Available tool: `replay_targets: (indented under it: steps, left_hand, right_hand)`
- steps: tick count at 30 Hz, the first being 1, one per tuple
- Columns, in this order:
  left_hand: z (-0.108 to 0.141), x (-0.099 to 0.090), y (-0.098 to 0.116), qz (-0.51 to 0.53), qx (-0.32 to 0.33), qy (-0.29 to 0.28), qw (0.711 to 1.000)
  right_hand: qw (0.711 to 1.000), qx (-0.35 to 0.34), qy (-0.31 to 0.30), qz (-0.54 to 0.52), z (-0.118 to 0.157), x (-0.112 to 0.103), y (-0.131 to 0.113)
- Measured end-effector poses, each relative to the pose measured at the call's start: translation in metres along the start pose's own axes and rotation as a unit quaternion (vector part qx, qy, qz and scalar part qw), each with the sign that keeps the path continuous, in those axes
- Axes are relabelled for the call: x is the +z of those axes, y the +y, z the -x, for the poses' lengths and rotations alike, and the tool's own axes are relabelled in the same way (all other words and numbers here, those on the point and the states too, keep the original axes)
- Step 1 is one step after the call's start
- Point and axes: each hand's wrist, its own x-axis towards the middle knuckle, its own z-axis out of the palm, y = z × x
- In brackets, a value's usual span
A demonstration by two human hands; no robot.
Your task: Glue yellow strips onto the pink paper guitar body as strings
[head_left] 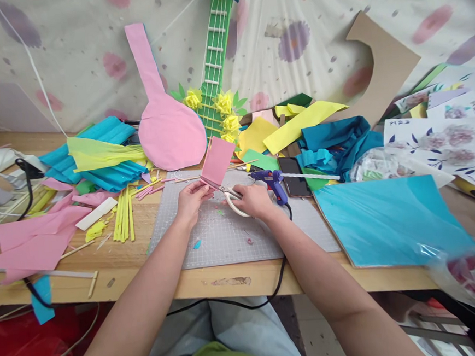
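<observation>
My left hand (pixel 192 199) pinches the lower left edge of a small pink paper piece (pixel 218 160) above the grey cutting mat (pixel 210 246). Scissors with white handles (pixel 237 204) are in my right hand (pixel 255 198), their blades lying along the paper's bottom edge near my left fingertips. Whether the blades are closed on the paper I cannot tell. Just right of my right hand is a blue glue gun (pixel 277 185) with a glue stick sticking out of its back. Behind the mat lies a pink banjo-shaped cutout (pixel 172 131).
A green paper instrument neck (pixel 215 53) with yellow flowers leans at the back. Blue crepe paper (pixel 118 176), pink scraps (pixel 40 232) and yellow strips (pixel 122 217) lie left. A phone (pixel 295 176) and a blue sheet (pixel 393 220) are right. A black cable (pixel 231 304) hangs over the front edge.
</observation>
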Motion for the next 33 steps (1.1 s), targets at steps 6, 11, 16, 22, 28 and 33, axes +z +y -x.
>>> replay_targets:
  steps: [6,11,16,22,28,33]
  left_hand:
    - [-0.001,-0.002,0.005,0.012,-0.011,0.025,1.0]
    - [-0.004,-0.006,0.008,0.044,-0.031,0.005,0.999]
    - [-0.006,-0.008,0.005,0.029,-0.023,-0.01,0.999]
    - [-0.006,-0.007,0.004,-0.01,-0.011,0.005,1.0]
    - [-0.004,-0.008,0.006,-0.018,-0.043,-0.012,0.999]
    - [-0.004,-0.007,0.006,0.002,-0.07,-0.017,0.997]
  right_hand:
    - [0.999,0.041,-0.023,0.009,-0.001,0.002,0.004]
    - [0.998,0.026,-0.045,0.021,-0.001,0.006,0.007]
    - [0.999,0.027,-0.023,0.011,0.0,0.008,0.007]
    - [0.996,-0.036,0.013,-0.078,-0.002,0.009,0.009]
    - [0.972,-0.012,-0.064,-0.225,0.012,-0.025,0.044]
    - [0.922,0.08,-0.206,-0.318,0.036,-0.05,0.098]
